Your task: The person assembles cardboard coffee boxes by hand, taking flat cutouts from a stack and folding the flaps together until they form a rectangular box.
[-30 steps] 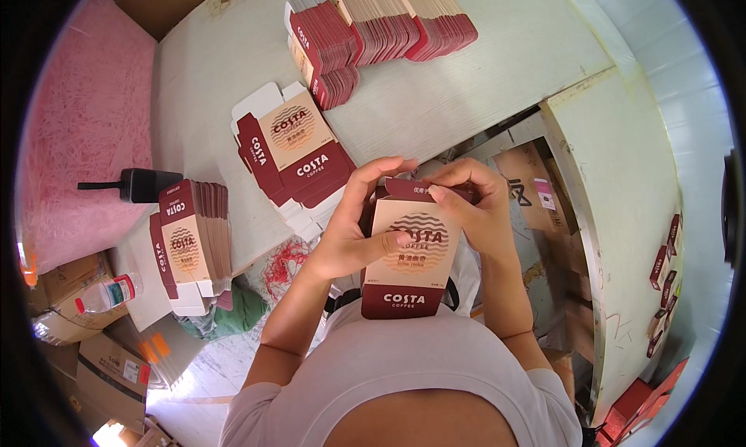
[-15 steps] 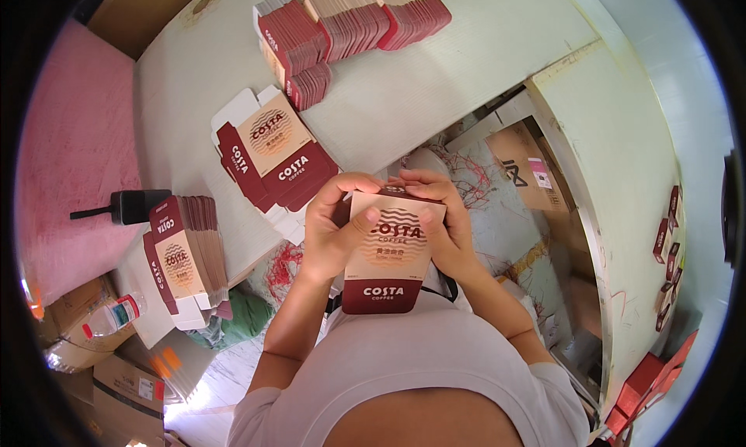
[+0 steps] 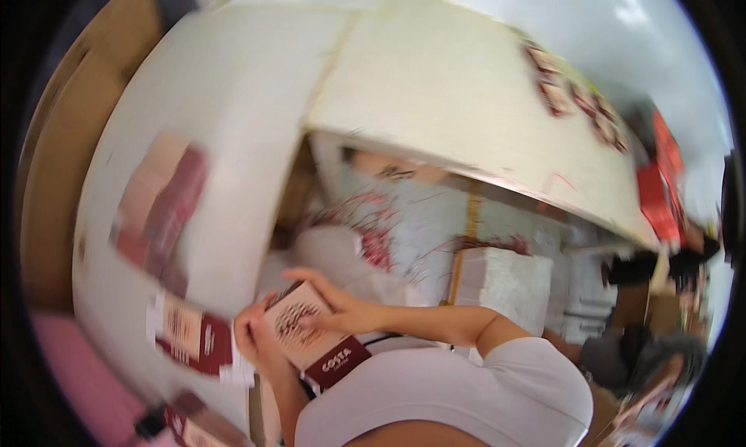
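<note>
The picture is blurred by a fast head turn. Both hands hold a small tan and dark red carton [image 3: 311,340] close to my chest. My left hand [image 3: 252,340] grips its left edge from behind. My right hand [image 3: 334,305] lies across its upper right face with the fingers spread over it. Flat cartons of the same kind [image 3: 190,334] lie on the white table [image 3: 233,97] just left of my hands, and a further blurred pile [image 3: 159,210] sits higher up on the table.
A second pale tabletop [image 3: 466,97] runs to the right with red flat cartons [image 3: 660,190] near its far end. Under it stand white boxes [image 3: 505,280] and cardboard. A pink surface [image 3: 70,369] lies at the lower left.
The view has swung sharply to the right and tilted, so the table now sits to the left. The carton stays held in both hands, now tilted and lower left in the picture.
</note>
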A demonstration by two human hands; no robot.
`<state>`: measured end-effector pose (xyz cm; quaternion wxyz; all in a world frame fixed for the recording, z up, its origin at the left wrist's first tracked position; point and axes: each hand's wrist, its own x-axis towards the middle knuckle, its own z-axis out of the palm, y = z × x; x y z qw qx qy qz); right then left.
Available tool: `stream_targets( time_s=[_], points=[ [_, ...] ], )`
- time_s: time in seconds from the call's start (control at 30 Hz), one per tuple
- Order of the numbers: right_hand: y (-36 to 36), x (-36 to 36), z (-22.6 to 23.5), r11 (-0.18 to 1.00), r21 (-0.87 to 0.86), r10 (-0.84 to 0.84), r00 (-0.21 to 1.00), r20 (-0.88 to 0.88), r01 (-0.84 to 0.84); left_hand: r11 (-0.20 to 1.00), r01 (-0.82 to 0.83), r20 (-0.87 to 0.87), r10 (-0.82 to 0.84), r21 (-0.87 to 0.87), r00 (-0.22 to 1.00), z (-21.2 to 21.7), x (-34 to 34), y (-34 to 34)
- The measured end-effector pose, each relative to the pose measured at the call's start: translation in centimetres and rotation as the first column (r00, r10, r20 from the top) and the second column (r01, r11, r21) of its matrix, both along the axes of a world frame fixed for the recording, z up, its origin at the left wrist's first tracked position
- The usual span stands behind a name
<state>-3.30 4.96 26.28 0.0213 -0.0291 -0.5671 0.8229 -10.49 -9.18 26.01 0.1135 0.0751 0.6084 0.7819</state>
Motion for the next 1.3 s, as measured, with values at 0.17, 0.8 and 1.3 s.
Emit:
stream_targets(
  time_s=[0.17,0.8,1.3],
  points=[
    [12.0,4.5,-0.1,0.652,0.283,-0.682,0.707,-0.185,0.703,0.976,0.194,-0.051,-0.199,-0.095,0.979,2.8,-0.6,2.6],
    [6.8,-4.2,-3.5,0.806,0.215,-0.540,0.834,-0.115,0.552,0.156,-0.441,-0.454,-0.061,-0.884,0.889,-0.5,-3.7,-13.9],
    [-9.0,-11.6,0.1,0.200,0.952,0.279,0.919,-0.280,0.230,0.135,-0.593,-0.582,0.118,-0.794,0.805,-1.4,-2.8,-12.2]
  ],
)
